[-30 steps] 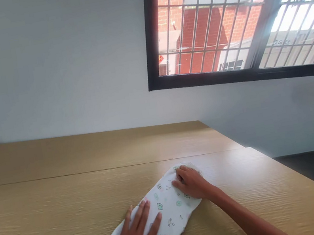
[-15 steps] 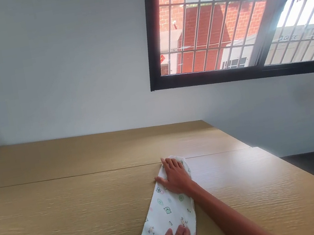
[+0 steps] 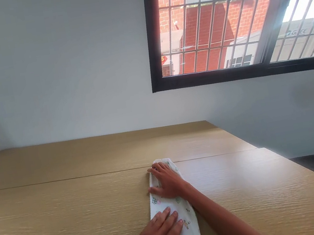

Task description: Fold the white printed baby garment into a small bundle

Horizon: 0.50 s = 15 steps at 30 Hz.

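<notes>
- A narrow folded cloth [image 3: 188, 215], white with little green and pink animal prints, lies flat on the wooden tabletop [image 3: 57, 224]. It runs lengthwise away from the person, a bit right of the middle, and its near end goes out of view at the bottom edge.
- The right hand [image 3: 168, 182] lies palm down on the far end of the cloth. Its fingers are spread and slightly bent over the rounded far edge, pressing rather than gripping.
- The left hand [image 3: 161, 233] rests open and flat on the nearer part of the cloth, fingers stretched out and pointing toward the right hand. It has hold of nothing.
- The two hands are close together, with a short strip of cloth showing between them.
- The far tip of the cloth just reaches a seam [image 3: 65, 179] running across the tabletop.
- Behind stands a plain grey wall [image 3: 61, 69], and up to the right a black-framed barred window [image 3: 234, 20] with red brick outside.
</notes>
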{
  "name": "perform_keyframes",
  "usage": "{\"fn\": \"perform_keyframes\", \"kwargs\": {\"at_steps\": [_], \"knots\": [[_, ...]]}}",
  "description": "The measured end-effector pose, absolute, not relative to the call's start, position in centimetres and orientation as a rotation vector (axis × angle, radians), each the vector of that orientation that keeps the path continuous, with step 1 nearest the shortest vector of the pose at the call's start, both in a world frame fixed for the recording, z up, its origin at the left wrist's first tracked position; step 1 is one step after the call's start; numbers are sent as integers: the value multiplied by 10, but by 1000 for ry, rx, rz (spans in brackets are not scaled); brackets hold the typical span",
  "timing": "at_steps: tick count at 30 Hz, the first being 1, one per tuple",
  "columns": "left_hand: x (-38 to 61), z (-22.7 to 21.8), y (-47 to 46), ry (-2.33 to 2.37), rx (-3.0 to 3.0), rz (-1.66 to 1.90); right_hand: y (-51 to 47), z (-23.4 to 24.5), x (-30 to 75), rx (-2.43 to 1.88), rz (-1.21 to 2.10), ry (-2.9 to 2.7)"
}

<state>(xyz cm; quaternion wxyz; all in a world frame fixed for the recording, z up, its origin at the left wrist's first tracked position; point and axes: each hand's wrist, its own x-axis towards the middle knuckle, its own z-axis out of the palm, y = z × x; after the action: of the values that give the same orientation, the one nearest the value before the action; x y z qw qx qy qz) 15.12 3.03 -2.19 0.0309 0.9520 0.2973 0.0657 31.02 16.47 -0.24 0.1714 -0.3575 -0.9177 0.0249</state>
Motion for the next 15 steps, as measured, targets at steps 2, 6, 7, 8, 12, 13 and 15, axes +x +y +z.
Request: {"fn": "perform_keyframes", "kwargs": {"at_steps": [2, 6, 7, 8, 12, 13, 15], "knots": [[153, -38, 31, 969, 3092, 203, 164, -3, 309, -970, 82, -2607], [163, -59, 20, 979, 3472, 462, 168, -6, 307, -961, 86, -2564], [165, -59, 17, 957, 3545, 544, 169, -8, 307, -966, 84, -2548], [168, -57, 14, 935, 3598, 618, 171, -9, 307, -969, 82, -2532], [174, -46, 10, 906, 3678, 825, 175, -11, 306, -955, 77, -2488], [176, -46, 10, 930, 3668, 901, 175, -11, 305, -946, 78, -2481], [181, -49, 9, 944, 3647, 1043, 174, -11, 304, -926, 80, -2472]]}}
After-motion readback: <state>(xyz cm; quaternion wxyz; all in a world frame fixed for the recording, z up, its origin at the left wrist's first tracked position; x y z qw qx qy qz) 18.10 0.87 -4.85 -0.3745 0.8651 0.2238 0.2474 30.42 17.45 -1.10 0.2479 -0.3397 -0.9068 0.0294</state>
